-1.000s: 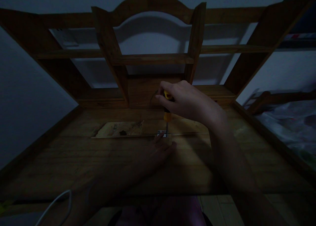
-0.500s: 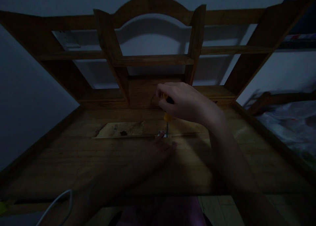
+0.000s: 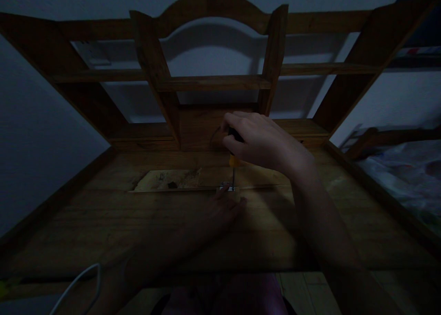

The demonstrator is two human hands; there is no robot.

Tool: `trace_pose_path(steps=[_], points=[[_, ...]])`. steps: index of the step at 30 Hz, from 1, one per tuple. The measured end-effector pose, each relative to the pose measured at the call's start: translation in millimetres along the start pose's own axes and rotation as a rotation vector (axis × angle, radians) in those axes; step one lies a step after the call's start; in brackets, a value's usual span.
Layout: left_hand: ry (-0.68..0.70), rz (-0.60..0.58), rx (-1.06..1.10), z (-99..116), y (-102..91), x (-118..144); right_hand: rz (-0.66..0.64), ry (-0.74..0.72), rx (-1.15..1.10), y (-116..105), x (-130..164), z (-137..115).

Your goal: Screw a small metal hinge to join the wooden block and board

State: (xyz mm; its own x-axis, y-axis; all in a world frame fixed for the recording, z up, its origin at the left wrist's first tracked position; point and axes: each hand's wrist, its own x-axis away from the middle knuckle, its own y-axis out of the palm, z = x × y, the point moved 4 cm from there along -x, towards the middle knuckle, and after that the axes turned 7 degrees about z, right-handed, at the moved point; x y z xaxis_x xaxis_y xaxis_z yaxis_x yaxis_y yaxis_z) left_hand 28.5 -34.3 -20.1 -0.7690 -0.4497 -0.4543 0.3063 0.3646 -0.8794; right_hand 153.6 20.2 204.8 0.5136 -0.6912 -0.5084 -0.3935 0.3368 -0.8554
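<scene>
— Now, what do your hands hold?
— My right hand grips the screwdriver, upright on the bracket. My left hand lies flat on the desk, touching the bracket.

No legible text or labels anywhere.

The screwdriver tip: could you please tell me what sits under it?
Under the screwdriver sits a small metal plate on the wooden desk. The left hand rests beside it; the right hand covers the handle. Any screw is too dark to see.
</scene>
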Motion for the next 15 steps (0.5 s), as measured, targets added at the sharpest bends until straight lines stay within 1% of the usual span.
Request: trace_pose_path(steps=[3,6,9,12,15], points=[[0.027,0.015,0.005,0,0.9,-1,0.008,-0.011,-0.004,2,-1,2],[0.03,-0.01,-0.021,-1,6.8,1,0.03,-0.014,0.008,3,-1,5],[0.029,0.006,-0.032,-1,11.5,3,0.041,-0.002,0.033,3,0,5],[0.01,0.034,-0.023,-2,13.3,4,0.026,0.017,0.031,2,0,3],[0.014,0.025,-0.008,-3,12.3,5,-0.004,0.034,0.015,0,-1,1]])
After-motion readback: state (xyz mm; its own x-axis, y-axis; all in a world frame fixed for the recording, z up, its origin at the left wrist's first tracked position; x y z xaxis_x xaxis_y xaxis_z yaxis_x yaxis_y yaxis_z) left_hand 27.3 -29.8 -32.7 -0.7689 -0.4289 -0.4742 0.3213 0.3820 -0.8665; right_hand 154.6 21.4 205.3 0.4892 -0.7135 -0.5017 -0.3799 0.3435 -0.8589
